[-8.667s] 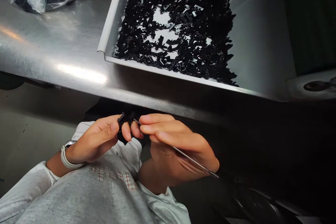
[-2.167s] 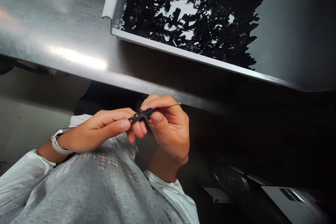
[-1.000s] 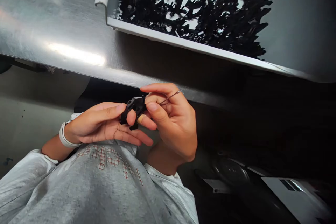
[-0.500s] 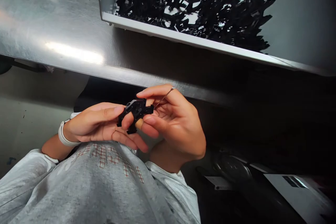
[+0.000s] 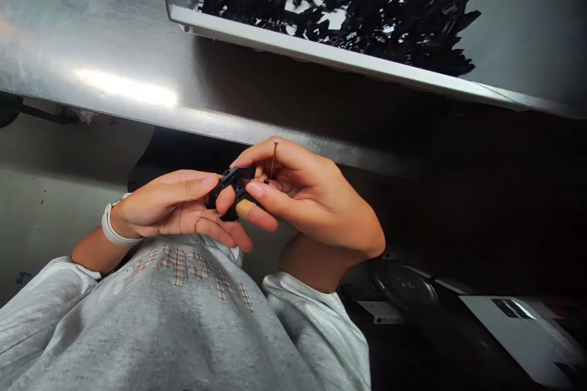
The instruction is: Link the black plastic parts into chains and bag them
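My left hand [image 5: 177,208] pinches a small black plastic part [image 5: 230,186] between thumb and forefinger, just below the steel table's front edge. My right hand [image 5: 312,198] touches the same part with its thumb and fingertips and also grips a thin metal pin [image 5: 274,157], whose end sticks up between the fingers. A white band sits on my left wrist [image 5: 110,229]. Both hands hover over my grey shirt.
A white tray [image 5: 321,52] on the steel table [image 5: 92,43] holds a heap of several black plastic parts [image 5: 367,6]. Below the table on the right it is dark, with a dark round object and a white panel [image 5: 518,324].
The thin pin has swung from lying sideways to pointing upward in my right hand. The black part was turned between both hands. The view has shifted so the tray sits higher.
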Demonstrator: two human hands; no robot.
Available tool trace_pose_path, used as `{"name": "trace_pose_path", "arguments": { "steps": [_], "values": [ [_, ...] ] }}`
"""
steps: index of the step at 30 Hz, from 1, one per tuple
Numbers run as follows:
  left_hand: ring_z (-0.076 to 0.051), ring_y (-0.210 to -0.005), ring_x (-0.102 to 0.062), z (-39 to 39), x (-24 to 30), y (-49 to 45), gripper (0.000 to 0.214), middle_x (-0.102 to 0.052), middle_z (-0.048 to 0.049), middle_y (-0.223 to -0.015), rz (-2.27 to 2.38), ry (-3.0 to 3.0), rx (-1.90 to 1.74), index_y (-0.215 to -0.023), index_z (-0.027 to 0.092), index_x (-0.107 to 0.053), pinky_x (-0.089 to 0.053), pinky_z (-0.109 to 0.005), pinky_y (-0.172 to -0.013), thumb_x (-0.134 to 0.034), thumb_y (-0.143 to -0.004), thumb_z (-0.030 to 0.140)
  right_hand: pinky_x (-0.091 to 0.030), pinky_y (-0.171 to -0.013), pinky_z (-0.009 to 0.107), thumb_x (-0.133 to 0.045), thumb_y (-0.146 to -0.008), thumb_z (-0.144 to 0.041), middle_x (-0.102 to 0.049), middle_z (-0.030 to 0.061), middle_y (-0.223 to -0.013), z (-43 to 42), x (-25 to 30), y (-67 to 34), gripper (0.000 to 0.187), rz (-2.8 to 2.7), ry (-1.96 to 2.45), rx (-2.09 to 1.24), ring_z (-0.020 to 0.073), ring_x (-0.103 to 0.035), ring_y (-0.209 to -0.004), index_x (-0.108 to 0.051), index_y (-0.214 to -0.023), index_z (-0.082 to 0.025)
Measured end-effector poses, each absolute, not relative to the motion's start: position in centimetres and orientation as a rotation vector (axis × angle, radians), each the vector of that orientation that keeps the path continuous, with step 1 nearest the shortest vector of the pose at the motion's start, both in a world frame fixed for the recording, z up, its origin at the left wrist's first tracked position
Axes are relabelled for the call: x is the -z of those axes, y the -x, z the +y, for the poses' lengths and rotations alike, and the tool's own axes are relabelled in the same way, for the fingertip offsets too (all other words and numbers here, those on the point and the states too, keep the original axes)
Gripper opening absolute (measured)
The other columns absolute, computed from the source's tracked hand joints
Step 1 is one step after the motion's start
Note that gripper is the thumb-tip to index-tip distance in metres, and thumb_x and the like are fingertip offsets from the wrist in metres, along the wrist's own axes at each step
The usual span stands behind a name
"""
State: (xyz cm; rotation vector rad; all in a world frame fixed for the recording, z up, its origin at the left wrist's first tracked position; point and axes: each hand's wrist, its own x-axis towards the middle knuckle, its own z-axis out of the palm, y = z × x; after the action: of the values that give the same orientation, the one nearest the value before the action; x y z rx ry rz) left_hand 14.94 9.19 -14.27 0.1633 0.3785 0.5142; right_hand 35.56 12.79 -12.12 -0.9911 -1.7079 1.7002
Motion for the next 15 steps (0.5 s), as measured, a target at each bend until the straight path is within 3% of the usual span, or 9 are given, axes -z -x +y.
{"name": "trace_pose_path", "arguments": {
  "steps": [8, 15],
  "values": [
    [-0.021, -0.084, -0.079, 9.49, 14.59, -14.85, 0.035, -0.080, -0.0100, -0.088, 0.414, -0.121, -0.529, -0.070, 0.018, -0.054, -0.060, -0.027, -0.078, -0.071, -0.092, 0.039, -0.039, -0.045, 0.022, -0.078, -0.087, -0.039, -0.060, -0.0031, -0.070, 12.09, 12.59, -35.68, 0.022, -1.567, 1.040, -1.622, 0.0091, -0.049, -0.054, -0.065, -0.096, -0.023],
    [-0.018, -0.081, -0.078, 9.41, 14.24, -15.19, 0.034, -0.079, -0.0075, -0.088, 0.397, -0.123, -0.531, -0.072, 0.017, -0.055, -0.059, -0.024, -0.076, -0.070, -0.092, 0.040, -0.038, -0.046, 0.024, -0.079, -0.086, -0.042, -0.059, -0.0048, -0.065, 12.31, 12.34, -35.66, 0.030, -1.526, 1.015, -1.680, 0.0099, -0.051, -0.053, -0.062, -0.101, -0.023]
  ]
}}
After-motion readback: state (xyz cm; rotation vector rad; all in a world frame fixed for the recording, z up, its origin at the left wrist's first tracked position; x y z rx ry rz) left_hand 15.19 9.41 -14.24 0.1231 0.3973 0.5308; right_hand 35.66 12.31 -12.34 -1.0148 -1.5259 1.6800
